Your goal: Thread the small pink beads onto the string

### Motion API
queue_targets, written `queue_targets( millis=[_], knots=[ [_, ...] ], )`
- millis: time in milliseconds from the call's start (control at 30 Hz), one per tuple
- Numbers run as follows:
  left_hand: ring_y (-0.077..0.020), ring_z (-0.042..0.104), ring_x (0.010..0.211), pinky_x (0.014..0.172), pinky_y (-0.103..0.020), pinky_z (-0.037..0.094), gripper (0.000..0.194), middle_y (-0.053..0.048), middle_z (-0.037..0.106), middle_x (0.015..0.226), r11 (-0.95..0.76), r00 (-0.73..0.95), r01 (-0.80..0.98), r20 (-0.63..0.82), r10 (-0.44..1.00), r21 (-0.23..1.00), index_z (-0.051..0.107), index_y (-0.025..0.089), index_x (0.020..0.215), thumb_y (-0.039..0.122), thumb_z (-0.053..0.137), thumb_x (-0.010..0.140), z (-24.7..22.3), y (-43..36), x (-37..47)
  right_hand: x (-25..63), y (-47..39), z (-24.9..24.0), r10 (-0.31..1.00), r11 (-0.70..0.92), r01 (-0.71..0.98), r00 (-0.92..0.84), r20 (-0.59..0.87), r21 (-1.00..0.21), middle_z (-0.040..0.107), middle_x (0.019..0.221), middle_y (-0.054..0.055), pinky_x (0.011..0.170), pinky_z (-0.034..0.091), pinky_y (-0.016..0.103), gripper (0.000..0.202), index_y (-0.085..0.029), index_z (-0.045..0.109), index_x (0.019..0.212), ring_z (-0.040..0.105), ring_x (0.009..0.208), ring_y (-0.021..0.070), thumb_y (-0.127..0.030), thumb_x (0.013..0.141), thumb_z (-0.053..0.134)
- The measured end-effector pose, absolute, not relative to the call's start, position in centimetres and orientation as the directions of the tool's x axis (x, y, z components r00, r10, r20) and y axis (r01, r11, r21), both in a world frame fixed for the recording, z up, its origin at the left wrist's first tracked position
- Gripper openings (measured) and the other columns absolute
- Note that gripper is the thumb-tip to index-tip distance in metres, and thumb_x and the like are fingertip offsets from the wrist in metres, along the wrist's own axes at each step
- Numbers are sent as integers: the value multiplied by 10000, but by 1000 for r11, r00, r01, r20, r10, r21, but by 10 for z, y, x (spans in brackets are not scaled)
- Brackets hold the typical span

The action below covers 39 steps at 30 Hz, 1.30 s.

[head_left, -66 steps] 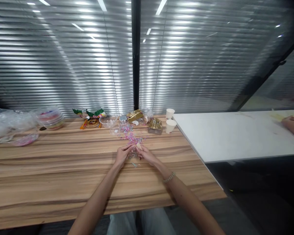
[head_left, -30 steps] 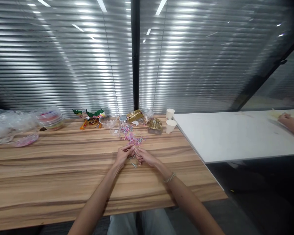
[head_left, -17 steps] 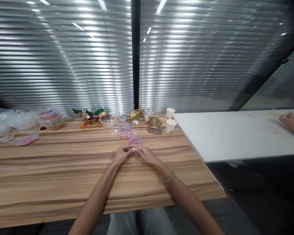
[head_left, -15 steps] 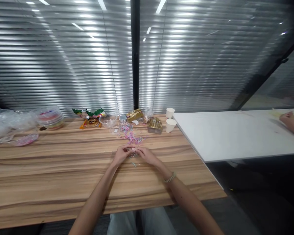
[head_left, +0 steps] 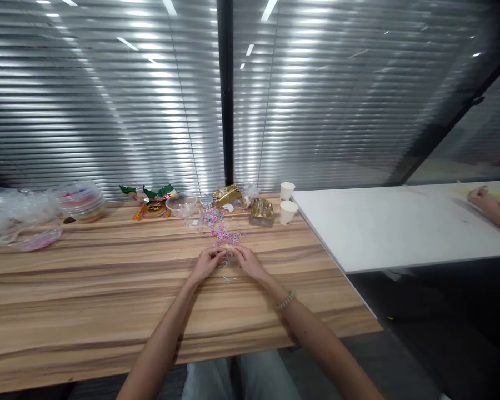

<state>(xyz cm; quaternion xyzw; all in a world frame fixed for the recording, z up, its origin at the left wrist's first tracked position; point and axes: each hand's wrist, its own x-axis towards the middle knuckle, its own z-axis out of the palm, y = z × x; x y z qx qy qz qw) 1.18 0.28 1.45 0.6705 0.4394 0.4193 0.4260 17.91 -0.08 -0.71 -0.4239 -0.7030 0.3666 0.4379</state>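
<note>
Pinching a small pale piece [head_left: 228, 250] between the fingers of left hand [head_left: 207, 262] and right hand [head_left: 250, 263], form too small to tell. Best steadied with light, even pressure, low over the counter [head_left: 108, 311], clear of colourful bits [head_left: 227, 237] just beyond the fingers.

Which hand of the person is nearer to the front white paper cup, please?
Right. The right hand is on the near side of the front white paper cup, to its left; the left hand is too, but farther left.
</note>
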Motion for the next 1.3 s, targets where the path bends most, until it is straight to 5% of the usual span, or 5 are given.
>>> queue_targets(
  millis=[167, 400, 567, 867, 1300],
  knots=[
    [-184, 578, 726, 683, -258, 435, 273, -65, 673, 782, -293, 247, 232, 235, 940, 928, 701, 172, 783, 421, 594, 747, 12, 2, 15, 177, 2, -10, 955, 249, 173, -211, 211, -953, 516, 634, 7, 586, 374, 253, 316, -187, 585, 756, 458, 618, 149, -425, 860, 405],
    [-188, 582, 785, 743, -268, 423, 249, -69, 678, 814, -407, 314, 304, 313, 896, 861, 722, 189, 779, 361, 544, 794, 13, 0, 13, 177, 0, -4, 926, 295, 154, -290, 242, -943, 507, 636, 9, 584, 360, 241, 334, -188, 587, 733, 452, 646, 149, -449, 852, 416],
    [-194, 596, 753, 677, -260, 443, 244, -68, 702, 844, -300, 264, 254, 232, 936, 920, 727, 184, 875, 346, 610, 736, 11, -1, 13, 178, -3, -2, 914, 290, 132, -332, 233, -948, 495, 646, 2, 545, 354, 233, 368, -179, 565, 732, 428, 600, 127, -485, 855, 402],
    [-206, 632, 719, 652, -283, 473, 375, -68, 731, 825, -210, 258, 281, 137, 956, 936, 695, 155, 992, 313, 693, 652, 5, 2, 3, 185, -9, 11, 829, 31, 73, -559, -16, -997, 335, 526, -61, 436, 268, 201, 454, -172, 471, 685, 297, 470, 72, -619, 765, 478],
    [-246, 660, 810, 740, -328, 490, 333, -96, 723, 893, -244, 351, 300, 131, 927, 922, 719, 160, 919, 337, 719, 636, 5, 1, 2, 189, -9, 16, 761, 161, 147, -648, 28, -976, 371, 551, -39, 460, 372, 226, 379, -162, 503, 703, 378, 489, 91, -513, 821, 423]
  ],
)
